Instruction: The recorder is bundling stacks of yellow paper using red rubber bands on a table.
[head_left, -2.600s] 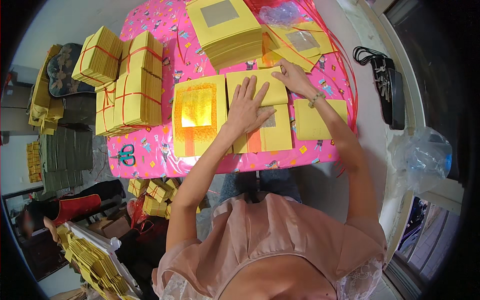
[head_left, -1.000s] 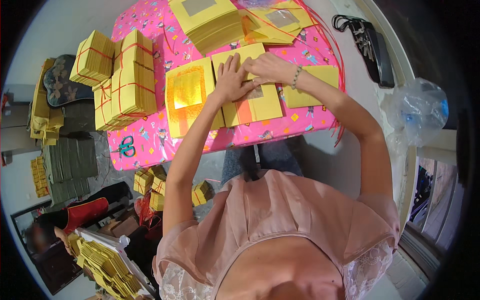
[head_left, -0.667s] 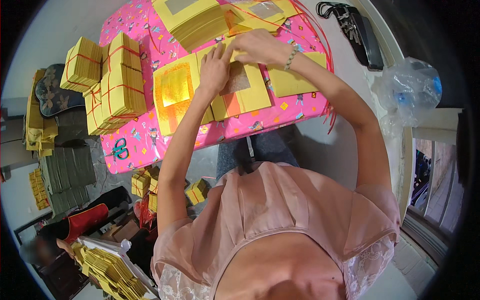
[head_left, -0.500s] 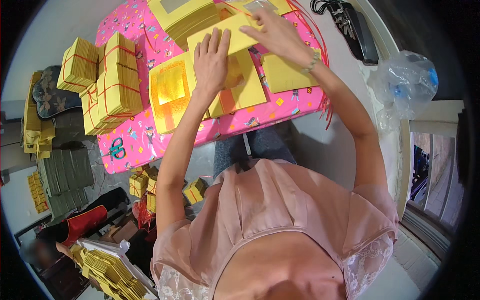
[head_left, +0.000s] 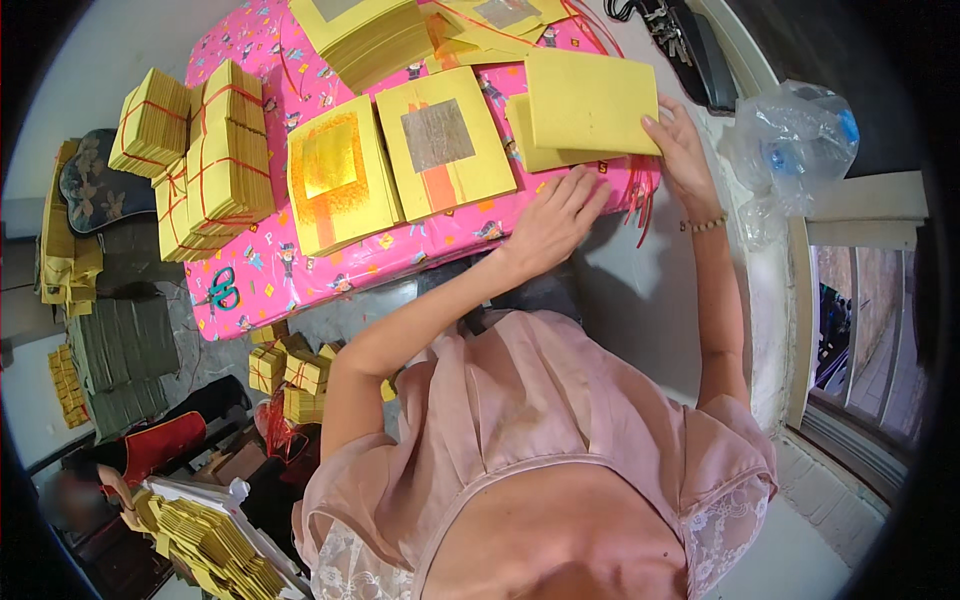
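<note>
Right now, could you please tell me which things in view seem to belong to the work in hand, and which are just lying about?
Apparently in the work:
folded yellow sheet, held in the right hand
silver-square yellow pile
gold-square yellow pile
red-tied yellow bundles

Apparently just lying about:
black case with keys
clear plastic bag
dark floral cushion

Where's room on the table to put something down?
Bare tablecloth shows between the teal scissors and the gold-foil stack, and between the tied bundles and the tall stack, except one red ribbon. Crowded on the right: left hand, right hand, folded paper.
</note>
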